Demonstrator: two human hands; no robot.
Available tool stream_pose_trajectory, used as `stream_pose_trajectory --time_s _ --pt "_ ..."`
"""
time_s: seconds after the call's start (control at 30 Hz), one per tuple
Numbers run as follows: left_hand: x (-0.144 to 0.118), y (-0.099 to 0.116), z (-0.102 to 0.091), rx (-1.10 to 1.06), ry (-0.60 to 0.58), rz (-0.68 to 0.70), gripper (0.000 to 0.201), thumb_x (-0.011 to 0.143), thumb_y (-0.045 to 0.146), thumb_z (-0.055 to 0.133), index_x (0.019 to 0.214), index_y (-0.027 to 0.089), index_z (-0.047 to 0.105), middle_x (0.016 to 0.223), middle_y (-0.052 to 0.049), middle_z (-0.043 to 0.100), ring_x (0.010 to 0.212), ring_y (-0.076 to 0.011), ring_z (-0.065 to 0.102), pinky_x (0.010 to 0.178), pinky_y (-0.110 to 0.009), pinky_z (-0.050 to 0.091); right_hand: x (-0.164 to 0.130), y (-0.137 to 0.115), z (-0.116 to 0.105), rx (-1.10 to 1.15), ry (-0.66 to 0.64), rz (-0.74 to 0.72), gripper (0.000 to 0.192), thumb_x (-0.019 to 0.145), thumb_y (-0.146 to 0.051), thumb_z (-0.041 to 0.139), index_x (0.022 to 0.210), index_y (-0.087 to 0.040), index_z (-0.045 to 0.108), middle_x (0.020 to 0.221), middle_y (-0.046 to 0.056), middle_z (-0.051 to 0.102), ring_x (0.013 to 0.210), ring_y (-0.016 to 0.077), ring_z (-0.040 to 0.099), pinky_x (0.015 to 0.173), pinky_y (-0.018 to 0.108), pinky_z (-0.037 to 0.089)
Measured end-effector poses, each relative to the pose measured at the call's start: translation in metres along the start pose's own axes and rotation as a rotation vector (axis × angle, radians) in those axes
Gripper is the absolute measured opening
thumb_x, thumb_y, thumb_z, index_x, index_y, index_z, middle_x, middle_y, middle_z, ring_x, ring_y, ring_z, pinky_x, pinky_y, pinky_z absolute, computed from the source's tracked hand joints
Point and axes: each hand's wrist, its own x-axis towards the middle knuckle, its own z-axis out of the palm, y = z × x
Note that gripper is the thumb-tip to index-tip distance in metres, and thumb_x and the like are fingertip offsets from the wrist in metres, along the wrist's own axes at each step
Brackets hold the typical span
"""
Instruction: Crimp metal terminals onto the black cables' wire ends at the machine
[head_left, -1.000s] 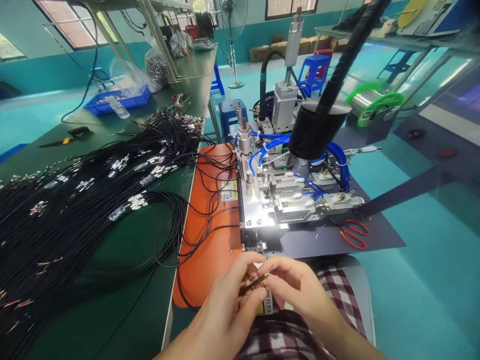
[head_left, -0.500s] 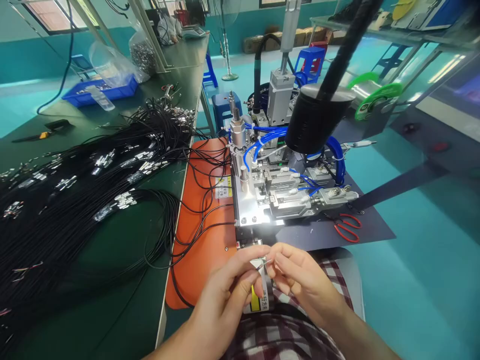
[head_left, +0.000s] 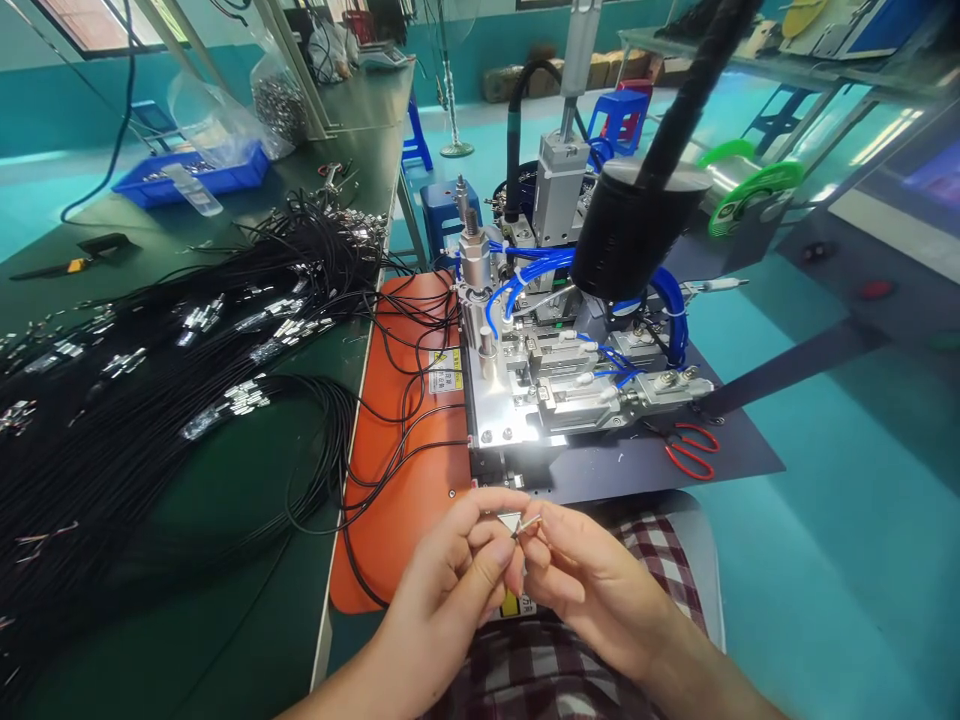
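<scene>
My left hand (head_left: 457, 575) pinches the end of a thin black cable between thumb and fingers; most of that cable is hidden by the hand. From the pinch a short, pale wire end (head_left: 528, 523) sticks out toward the right. The fingertips of my right hand (head_left: 592, 570) are closed on this wire end, with the fingers curled close to the left hand. Both hands are above my lap, in front of a bench machine (head_left: 577, 405) with metal slides and blue air tubes. An orange cover (head_left: 405, 540) lies at the machine's left side, partly behind my left hand.
Bundled black cables (head_left: 172, 440) with metal plug ends cover much of the green table (head_left: 225, 580) to the left. A blue tray (head_left: 195, 180) stands farther back. Red-handled scissors (head_left: 691, 452) lie on the machine's base plate. A black cylinder (head_left: 637, 235) hangs above the machine.
My right fingers have lowered and spread slightly around the wire end, so more of it shows. My left hand keeps its pinch. The whole view has shifted a little.
</scene>
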Motion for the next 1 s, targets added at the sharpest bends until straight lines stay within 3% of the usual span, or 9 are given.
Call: stream_pose_trajectory --time_s 0.2,0.33,0.4,0.5,0.6,0.7,0.83,0.93,1.0 --pt "0.003 0.002 0.000 -0.074 -0.031 -0.037 0.026 0.092 0.034 0.049 0.112 0.017 0.050 0.062 0.004 0.048 0.048 -0.0044 0.031 0.043 -0.017 0.023 0.001 0.008 -0.007 0.087 0.052 0.053 0.029 0.075 -0.043 0.071 0.078 -0.017 0.060 0.063 -0.005 0.041 0.050 0.0076 0.032 0.059 0.023 0.040" --pt "0.006 0.005 -0.002 -0.111 -0.049 -0.063 0.028 0.091 0.036 0.051 0.111 0.017 0.051 0.060 0.005 0.049 0.044 -0.0032 0.029 0.041 -0.016 0.020 0.003 0.007 -0.007 0.288 0.001 0.117 0.024 0.072 -0.033 0.075 0.077 -0.014 0.061 0.063 -0.007 0.038 0.047 0.0038 0.022 0.058 0.019 0.040" --pt "0.007 0.005 -0.002 -0.098 -0.044 -0.066 0.028 0.091 0.036 0.050 0.110 0.017 0.052 0.059 0.005 0.049 0.043 -0.0033 0.029 0.041 -0.016 0.021 0.003 0.007 -0.006 0.271 0.012 0.111 0.024 0.072 -0.033 0.075 0.075 -0.014 0.060 0.062 -0.007 0.039 0.045 0.0034 0.022 0.052 0.017 0.036" --pt "0.005 -0.001 -0.003 0.031 0.031 -0.023 0.025 0.092 0.035 0.048 0.111 0.021 0.053 0.061 0.004 0.051 0.045 -0.0056 0.035 0.042 -0.016 0.027 0.000 0.011 -0.005 -0.047 0.128 -0.064 0.025 0.078 -0.037 0.069 0.072 -0.016 0.058 0.060 -0.004 0.044 0.046 0.0060 0.031 0.047 0.020 0.034" --pt "0.000 -0.013 -0.005 0.318 0.145 0.128 0.024 0.091 0.029 0.049 0.115 0.025 0.053 0.075 -0.001 0.058 0.060 -0.0122 0.052 0.050 -0.020 0.040 -0.006 0.016 -0.007 -0.534 0.282 -0.371 0.022 0.085 -0.036 0.060 0.074 -0.018 0.059 0.066 0.000 0.052 0.055 0.0119 0.044 0.053 0.024 0.038" --pt "-0.005 -0.022 -0.006 0.548 0.170 0.250 0.032 0.090 0.023 0.048 0.122 0.028 0.049 0.089 -0.003 0.060 0.075 -0.0158 0.055 0.061 -0.023 0.044 -0.009 0.017 -0.010 -0.986 0.343 -0.643 0.013 0.088 -0.024 0.054 0.077 -0.019 0.058 0.073 0.002 0.056 0.065 0.0153 0.050 0.060 0.028 0.040" --pt "-0.001 -0.016 -0.004 0.472 0.150 0.104 0.028 0.091 0.029 0.048 0.118 0.026 0.048 0.082 0.000 0.054 0.068 -0.0128 0.049 0.059 -0.022 0.043 -0.010 0.011 -0.015 -1.259 0.288 -0.766 0.012 0.088 -0.014 0.050 0.079 -0.020 0.055 0.071 0.000 0.057 0.063 0.0142 0.052 0.060 0.027 0.040" --pt "0.007 -0.004 -0.001 0.397 0.140 0.019 0.016 0.088 0.035 0.054 0.095 0.021 0.057 0.076 0.001 0.052 0.067 -0.0119 0.047 0.059 -0.021 0.040 -0.011 0.007 -0.020 -1.357 0.254 -0.803 0.012 0.088 -0.013 0.049 0.080 -0.020 0.054 0.072 0.002 0.059 0.064 0.0156 0.054 0.061 0.029 0.040" --pt "0.011 0.002 0.000 0.332 0.134 -0.016 0.019 0.087 0.036 0.055 0.080 0.019 0.057 0.073 0.001 0.051 0.066 -0.0114 0.047 0.058 -0.021 0.039 -0.013 0.006 -0.021 -1.413 0.237 -0.813 0.011 0.087 -0.013 0.050 0.081 -0.020 0.055 0.071 0.002 0.060 0.063 0.0161 0.053 0.061 0.030 0.040"
